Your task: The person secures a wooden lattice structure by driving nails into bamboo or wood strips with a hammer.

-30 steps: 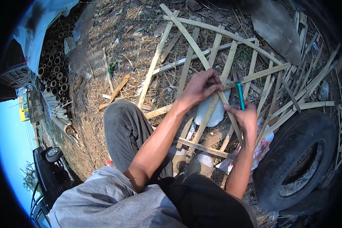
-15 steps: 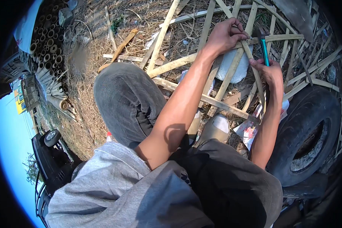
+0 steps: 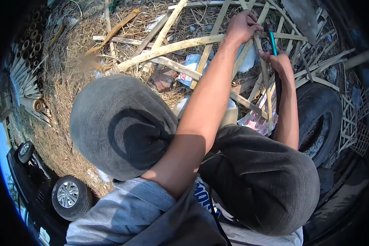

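Split bamboo strips (image 3: 174, 46) cross one another in an open lattice above the ground ahead of me. At one crossing, my left hand (image 3: 242, 28) has its thumb and fingertips pinched together; whatever sits between them is too small to make out. Just right of it, my right hand (image 3: 278, 62) grips a hammer (image 3: 273, 43) with a teal shaft and a dark lower handle. The hammer's dark head is up beside the left fingertips, close to the crossing strips. A narrow strip (image 3: 265, 78) runs down from that crossing beside my right hand.
A worn tyre (image 3: 322, 110) lies to the right, near more lattice pieces (image 3: 348, 123). Below the strips are a broken brick (image 3: 165, 79) and printed wrappers (image 3: 254, 121). Bamboo poles (image 3: 30, 45) are stacked at far left, above a dark vehicle's wheel (image 3: 69, 196).
The whole view has shifted, so the lattice and both hands appear farther left and slightly higher. Both hands keep their places at the crossing, with the hammer still in the right.
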Tool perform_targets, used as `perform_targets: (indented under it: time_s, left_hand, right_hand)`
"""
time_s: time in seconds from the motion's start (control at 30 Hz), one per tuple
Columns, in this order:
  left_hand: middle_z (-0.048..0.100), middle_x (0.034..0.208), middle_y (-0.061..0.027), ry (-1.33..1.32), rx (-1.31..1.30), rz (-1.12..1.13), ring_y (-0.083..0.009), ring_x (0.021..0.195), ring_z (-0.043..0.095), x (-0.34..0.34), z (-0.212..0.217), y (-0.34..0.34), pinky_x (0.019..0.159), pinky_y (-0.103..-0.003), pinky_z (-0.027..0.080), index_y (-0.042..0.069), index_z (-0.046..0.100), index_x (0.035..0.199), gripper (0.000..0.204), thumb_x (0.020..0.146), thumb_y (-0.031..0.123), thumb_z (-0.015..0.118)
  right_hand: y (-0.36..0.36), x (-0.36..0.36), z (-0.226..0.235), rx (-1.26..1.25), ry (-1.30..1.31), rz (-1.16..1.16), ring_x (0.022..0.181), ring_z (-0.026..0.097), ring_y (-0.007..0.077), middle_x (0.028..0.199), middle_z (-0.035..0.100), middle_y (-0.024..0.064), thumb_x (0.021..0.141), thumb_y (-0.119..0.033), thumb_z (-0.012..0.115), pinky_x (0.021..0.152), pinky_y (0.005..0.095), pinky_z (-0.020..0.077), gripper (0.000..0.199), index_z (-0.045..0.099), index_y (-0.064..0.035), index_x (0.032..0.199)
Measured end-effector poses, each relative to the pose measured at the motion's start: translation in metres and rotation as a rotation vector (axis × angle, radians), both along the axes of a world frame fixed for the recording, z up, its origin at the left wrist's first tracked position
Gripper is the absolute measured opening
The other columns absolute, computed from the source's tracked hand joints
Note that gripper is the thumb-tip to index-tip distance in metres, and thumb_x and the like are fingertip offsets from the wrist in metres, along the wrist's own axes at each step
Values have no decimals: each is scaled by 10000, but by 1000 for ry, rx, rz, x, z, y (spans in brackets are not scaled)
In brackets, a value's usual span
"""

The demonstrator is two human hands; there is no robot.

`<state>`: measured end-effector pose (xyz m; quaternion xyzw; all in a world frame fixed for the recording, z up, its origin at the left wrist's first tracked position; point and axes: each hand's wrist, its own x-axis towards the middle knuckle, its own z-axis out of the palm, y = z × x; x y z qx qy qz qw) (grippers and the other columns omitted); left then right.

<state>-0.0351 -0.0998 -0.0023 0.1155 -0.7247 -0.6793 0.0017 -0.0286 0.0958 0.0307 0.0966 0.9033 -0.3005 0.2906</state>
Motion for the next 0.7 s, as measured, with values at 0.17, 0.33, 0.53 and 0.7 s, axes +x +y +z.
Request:
perform_targets:
  time_s: [0.17, 0.33, 0.53, 0.7]
  left_hand:
    - [767, 890, -132, 71, 61, -184, -153, 850, 737, 4, 3, 1, 744, -286, 588, -8, 556, 1032, 291, 854, 29, 783]
    - [759, 937, -158, 72, 80, -220, -168, 869, 737, 3, 8, -8, 776, -284, 605, -6, 542, 1041, 312, 852, 14, 790]
    - [752, 947, -169, -41, 168, -226, -207, 920, 742, 8, 21, 1, 827, -291, 611, -61, 558, 1099, 231, 892, -103, 652]
    - [731, 1099, -207, 32, 157, -228, -219, 1021, 726, 0, 27, -1, 937, -313, 596, -58, 561, 1126, 180, 955, -64, 616]
  right_hand:
    - [25, -1, -4, -103, -3, -81, 510, 475, 114, 646, 565, -22, 687, -477, 938, 485, 290, 389, 506, 616, -102, 797]
    - [19, 7, -15, -244, 80, -102, 569, 477, 114, 680, 586, -12, 703, -405, 943, 543, 285, 395, 463, 615, -84, 767]
    - [28, 5, -30, -294, 54, -125, 515, 487, 124, 630, 587, 8, 661, -367, 966, 479, 314, 401, 471, 620, -57, 735]
    - [31, 1, -29, -396, -15, -185, 539, 509, 125, 633, 592, 17, 641, -311, 983, 499, 307, 422, 480, 607, -32, 746]
